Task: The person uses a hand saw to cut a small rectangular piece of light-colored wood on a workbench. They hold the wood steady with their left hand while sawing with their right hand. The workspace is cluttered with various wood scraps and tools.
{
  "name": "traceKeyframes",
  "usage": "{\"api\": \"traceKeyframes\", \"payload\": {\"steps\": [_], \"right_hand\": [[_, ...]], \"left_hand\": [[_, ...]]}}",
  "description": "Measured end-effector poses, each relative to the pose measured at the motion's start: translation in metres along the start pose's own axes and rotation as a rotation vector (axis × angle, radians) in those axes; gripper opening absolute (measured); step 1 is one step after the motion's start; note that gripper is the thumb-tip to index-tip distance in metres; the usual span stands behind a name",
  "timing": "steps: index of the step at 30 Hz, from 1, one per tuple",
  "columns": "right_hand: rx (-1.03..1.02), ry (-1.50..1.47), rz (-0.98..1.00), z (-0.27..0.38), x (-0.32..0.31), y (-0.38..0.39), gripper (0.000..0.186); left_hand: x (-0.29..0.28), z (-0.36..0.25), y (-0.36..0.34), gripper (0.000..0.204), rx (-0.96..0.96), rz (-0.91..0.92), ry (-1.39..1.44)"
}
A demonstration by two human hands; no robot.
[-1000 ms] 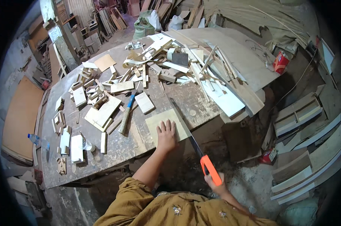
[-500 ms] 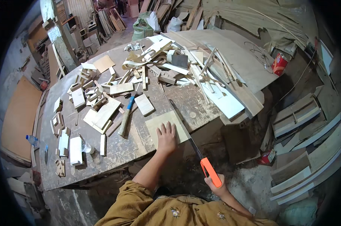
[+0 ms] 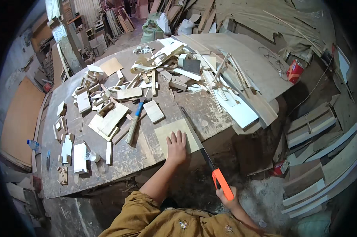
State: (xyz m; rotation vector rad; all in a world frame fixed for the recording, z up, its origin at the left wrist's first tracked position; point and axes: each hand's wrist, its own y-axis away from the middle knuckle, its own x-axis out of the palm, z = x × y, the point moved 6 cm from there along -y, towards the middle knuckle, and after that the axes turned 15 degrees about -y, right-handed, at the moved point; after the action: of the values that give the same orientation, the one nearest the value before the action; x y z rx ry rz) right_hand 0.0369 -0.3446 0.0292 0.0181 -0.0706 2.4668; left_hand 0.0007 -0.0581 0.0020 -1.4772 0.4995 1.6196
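Observation:
A thin, pale square of board [image 3: 166, 133] lies at the near edge of the workbench, its near corner at the bench edge. Pressed flat on it is my left hand [image 3: 176, 148], fingers stretched out. My right hand [image 3: 228, 196], lower and beyond the bench edge, is wrapped round the orange handle of a handsaw [image 3: 207, 158]. The saw's long blade runs up and away to the left, along the board's right side. Whether its teeth are in the wood cannot be made out. Left of the board lie a hammer [image 3: 134, 123] with a blue-and-tan handle and a small pale wood block [image 3: 153, 111].
Wood offcuts [image 3: 107, 118] cover the left of the worn workbench [image 3: 147, 156]. Strips and boards [image 3: 233, 100] pile up at the back right. A clear cup [image 3: 92, 156] stands near the left edge, and a red tin [image 3: 294, 71] at the far right. Wooden frames [image 3: 310, 122] lean below on the right.
The whole view has shifted slightly. My left hand stays flat on the board, and the saw in my right hand keeps nearly the same place beside it.

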Motion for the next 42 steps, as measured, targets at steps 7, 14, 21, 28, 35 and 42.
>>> {"api": "traceKeyframes", "payload": {"steps": [7,14,21,28,35,42], "right_hand": [[0.146,-0.265,0.015,-0.015,0.021,-0.109,0.026],[-0.033,-0.259,0.002,0.006,-0.01,-0.067,0.024],[-0.059,-0.108,-0.017,-0.025,-0.004,-0.057,0.026],[-0.003,-0.211,0.102,-0.031,-0.001,-0.053,0.026],[-0.042,-0.053,0.04,-0.037,-0.001,-0.063,0.02],[0.034,-0.123,-0.03,-0.041,0.0,-0.066,0.021]], "left_hand": [[-0.003,0.0,-0.001,0.09,-0.022,0.106,0.066],[-0.004,-0.001,-0.003,0.08,-0.028,0.079,0.088],[0.0,-0.003,-0.004,0.093,-0.027,0.128,0.038],[0.006,0.0,-0.001,0.104,-0.038,0.083,0.028],[-0.003,0.0,-0.004,0.09,-0.035,0.095,0.072],[0.004,0.001,-0.005,0.103,-0.031,0.153,0.06]]}}
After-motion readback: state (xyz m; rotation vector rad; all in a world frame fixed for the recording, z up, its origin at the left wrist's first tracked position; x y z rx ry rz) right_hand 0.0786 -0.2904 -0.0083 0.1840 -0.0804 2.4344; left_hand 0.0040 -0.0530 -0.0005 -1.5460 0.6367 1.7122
